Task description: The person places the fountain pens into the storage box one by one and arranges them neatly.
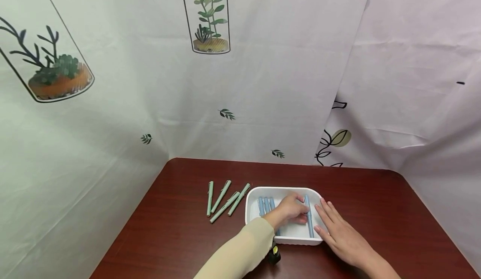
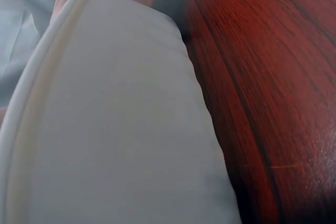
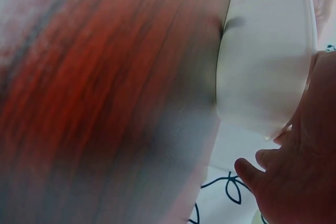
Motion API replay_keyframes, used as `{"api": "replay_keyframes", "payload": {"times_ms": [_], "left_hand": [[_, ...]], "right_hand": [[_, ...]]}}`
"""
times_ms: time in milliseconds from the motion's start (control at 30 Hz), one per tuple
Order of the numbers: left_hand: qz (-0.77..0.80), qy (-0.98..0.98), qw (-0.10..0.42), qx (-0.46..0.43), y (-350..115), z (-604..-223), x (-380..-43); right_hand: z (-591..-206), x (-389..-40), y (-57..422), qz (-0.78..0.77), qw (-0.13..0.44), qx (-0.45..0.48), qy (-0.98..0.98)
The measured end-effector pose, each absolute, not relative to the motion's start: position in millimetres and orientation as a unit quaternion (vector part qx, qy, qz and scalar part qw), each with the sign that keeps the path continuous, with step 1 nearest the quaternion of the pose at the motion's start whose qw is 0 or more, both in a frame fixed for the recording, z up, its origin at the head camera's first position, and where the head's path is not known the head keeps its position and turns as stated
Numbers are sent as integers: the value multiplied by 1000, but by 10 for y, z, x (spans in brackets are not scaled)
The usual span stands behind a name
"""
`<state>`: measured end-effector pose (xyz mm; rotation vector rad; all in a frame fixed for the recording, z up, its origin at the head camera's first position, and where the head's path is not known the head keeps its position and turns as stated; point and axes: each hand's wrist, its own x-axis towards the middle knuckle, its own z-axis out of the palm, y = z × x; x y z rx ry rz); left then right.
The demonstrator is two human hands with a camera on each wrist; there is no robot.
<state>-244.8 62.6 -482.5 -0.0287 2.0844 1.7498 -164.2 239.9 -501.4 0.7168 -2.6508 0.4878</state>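
Blue pens lie in white tray; left hand, fingers bent, is at one, grip unclear; right hand, fingers straight, touches tray.

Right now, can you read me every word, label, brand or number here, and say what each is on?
None can be read.
Slim pale-green pens, slim light-blue pens: too small to tell.
White rectangular tray: no lettering visible.
Black wrist-worn device: yellow mark, too small to read.
White fabric backdrop: plant drawings, no words visible.
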Motion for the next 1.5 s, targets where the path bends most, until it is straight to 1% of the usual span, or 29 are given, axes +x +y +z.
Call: {"api": "replay_keyframes", "payload": {"times_ms": [333,467,733,933,1067,1267,1500], "left_hand": [[557,804,207,4,593,-4800,-2405],[540,813,219,4,546,-4771,-2424],[573,781,247,0,447,-4832,-2518],[569,784,249,9,386,-4798,-2519],[561,791,242,30,329,-4710,-2484],[551,798,229,87,183,-4545,-2438],[567,778,233,140,-46,-4405,-2391]], "right_hand": [[-5030,-1625,2386,172,180,254,-935],[-5017,-1622,2383,173,175,251,-936],[-4996,-1616,2385,173,164,242,-940],[-4999,-1620,2388,171,170,248,-938],[-5005,-1619,2389,169,172,248,-938],[-5014,-1618,2387,166,178,249,-937],[-5016,-1616,2384,167,187,251,-935]]}}
